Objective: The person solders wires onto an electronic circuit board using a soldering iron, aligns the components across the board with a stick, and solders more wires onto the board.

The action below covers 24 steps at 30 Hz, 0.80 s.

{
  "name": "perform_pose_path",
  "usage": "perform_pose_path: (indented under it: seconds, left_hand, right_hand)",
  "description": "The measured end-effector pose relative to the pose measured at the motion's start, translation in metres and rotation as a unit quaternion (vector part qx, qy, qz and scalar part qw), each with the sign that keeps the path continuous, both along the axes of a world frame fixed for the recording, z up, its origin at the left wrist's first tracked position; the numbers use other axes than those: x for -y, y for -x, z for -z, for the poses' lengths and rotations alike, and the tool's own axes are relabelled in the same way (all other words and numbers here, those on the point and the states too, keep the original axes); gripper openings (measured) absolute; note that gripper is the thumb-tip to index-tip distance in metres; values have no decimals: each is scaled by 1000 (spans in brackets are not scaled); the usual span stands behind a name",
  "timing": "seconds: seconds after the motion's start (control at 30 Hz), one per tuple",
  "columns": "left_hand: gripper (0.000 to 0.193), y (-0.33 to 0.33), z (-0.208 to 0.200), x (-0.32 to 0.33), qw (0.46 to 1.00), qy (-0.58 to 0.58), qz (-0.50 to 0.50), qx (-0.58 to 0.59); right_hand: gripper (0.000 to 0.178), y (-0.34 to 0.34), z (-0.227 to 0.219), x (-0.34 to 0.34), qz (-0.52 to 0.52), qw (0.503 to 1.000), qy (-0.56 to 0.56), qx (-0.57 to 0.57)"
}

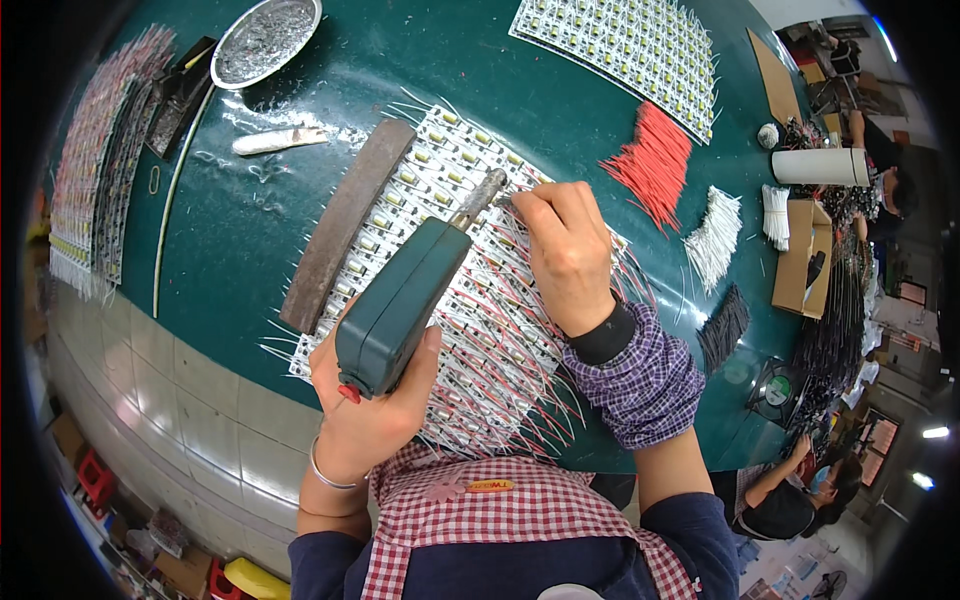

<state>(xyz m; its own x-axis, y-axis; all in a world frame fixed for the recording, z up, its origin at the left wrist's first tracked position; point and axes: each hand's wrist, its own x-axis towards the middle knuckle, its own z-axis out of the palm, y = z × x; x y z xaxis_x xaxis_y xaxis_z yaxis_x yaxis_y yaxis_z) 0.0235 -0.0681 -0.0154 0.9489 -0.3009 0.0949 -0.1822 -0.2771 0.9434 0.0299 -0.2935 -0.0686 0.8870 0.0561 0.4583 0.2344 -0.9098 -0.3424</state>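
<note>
My left hand (370, 425) is closed round the handle of a dark green soldering gun (405, 300). The gun's grey tip points away from me, over a panel of small white circuit boards (465, 150). Beside the tip, my right hand (568, 250) has thumb and forefinger pinched together close above the panel; what they hold is too small to make out. Many thin red, white and dark wires (490, 345) stick out of the panel's near and right parts. Along its left side lies a heavy brown bar (350, 225).
Right of the panel lie bundles of red wires (652, 165), white wires (715, 237) and black wires (725, 325). Another board panel (625, 45) is at the far edge. To the left are a metal bowl (225, 72) and wired boards (90, 190). A co-worker (790, 500) sits at right.
</note>
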Motion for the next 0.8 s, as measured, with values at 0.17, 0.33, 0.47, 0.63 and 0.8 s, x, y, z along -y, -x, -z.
perform_pose_path:
  seconds: [0.17,0.33,0.47,0.63,0.8]
  left_hand:
    - [20,4,-1,-6,1000,-3,-17,-10]
    - [21,9,-3,-8,998,0,-19,-61]
    - [22,11,5,-10,998,7,-15,-65]
    - [20,13,3,-10,997,5,-22,-77]
    - [16,12,2,-8,995,17,-25,-100]
  right_hand:
    - [28,3,-3,-2,4,1000,-1,20]
    - [29,13,-6,-9,-8,1000,-24,9]
    - [28,12,-1,-10,-14,1000,-18,6]
    - [28,13,-2,-11,-12,1000,-17,3]
    - [27,13,-3,-12,-14,1000,-14,-4]
